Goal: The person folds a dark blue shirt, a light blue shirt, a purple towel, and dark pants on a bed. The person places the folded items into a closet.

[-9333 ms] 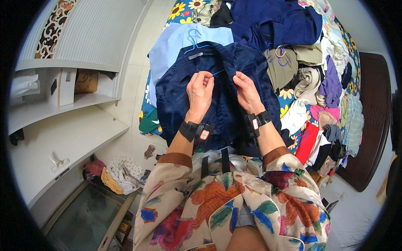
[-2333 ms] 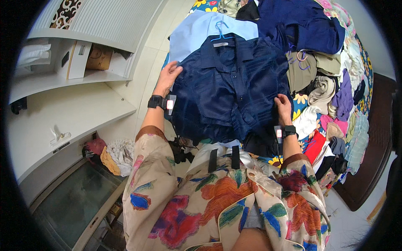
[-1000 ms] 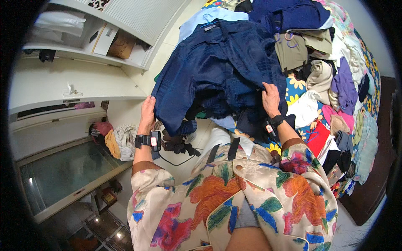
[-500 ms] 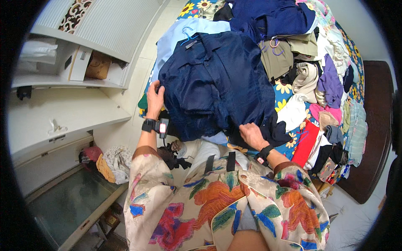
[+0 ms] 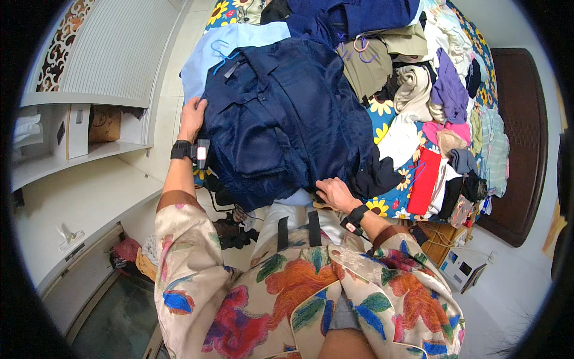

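A navy button-front shirt [image 5: 269, 119] lies spread on the bed in front of me, its collar away from me. A blue hanger [image 5: 222, 52] shows its hook at the collar. My left hand [image 5: 192, 118] is at the shirt's left edge, fingers closed on the fabric there. Near the bottom hem my right hand [image 5: 336, 194] pinches the cloth between thumb and fingers. Underneath, at the upper left, a light blue garment [image 5: 197, 57] sticks out.
Heaped clothes cover the sunflower-print bedding [image 5: 382, 107]: khaki trousers [image 5: 366, 72], a purple garment [image 5: 448, 87], a folded red cloth [image 5: 425, 182]. The brown headboard [image 5: 520, 131] stands at the right. An open white cabinet [image 5: 89, 191] is on the left.
The view has swung to the right, so the bed sits further left in the picture. My left hand has moved up the shirt's edge toward the collar; my right stays at the hem.
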The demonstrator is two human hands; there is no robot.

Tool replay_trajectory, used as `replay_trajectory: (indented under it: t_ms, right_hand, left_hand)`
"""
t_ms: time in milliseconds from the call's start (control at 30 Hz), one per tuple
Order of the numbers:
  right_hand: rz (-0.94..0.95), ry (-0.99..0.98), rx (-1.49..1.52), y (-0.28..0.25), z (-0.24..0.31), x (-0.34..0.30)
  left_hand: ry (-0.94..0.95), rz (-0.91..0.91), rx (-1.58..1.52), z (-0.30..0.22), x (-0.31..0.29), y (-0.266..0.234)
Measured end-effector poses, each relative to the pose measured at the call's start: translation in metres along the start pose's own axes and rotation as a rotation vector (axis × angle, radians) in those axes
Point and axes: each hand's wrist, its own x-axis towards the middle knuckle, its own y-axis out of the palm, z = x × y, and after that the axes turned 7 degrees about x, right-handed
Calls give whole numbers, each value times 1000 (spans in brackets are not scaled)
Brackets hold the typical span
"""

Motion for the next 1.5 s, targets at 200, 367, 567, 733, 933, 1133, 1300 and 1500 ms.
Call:
replay_trajectory:
  t_ms: [200,367,567,733,933,1133,1300,1500]
  right_hand:
    - [-190,69,523,-21,-15,-4]
    - [-233,136,1643,-75,-34,-24]
    - [-231,272,2022,-77,-49,-30]
    - [-284,342,2078,-65,-50,-22]
    - [-297,332,2119,-64,-44,-21]
    - [-297,338,2124,-59,-53,-22]
    - [-344,433,2112,-56,-59,-18]
    - [-351,428,2185,-51,-64,-16]
  left_hand:
    - [370,-349,-43,-90,-120,-8]
    - [693,-169,40,-150,-244,70]
    - [685,-128,224,-157,-306,165]
    - [605,-140,307,-156,-324,183]
    - [541,-238,128,-134,-328,168]
    - [162,-299,-261,-101,-329,160]
    - [107,-386,-448,-97,-335,156]
    - [8,-449,-591,-76,-349,160]
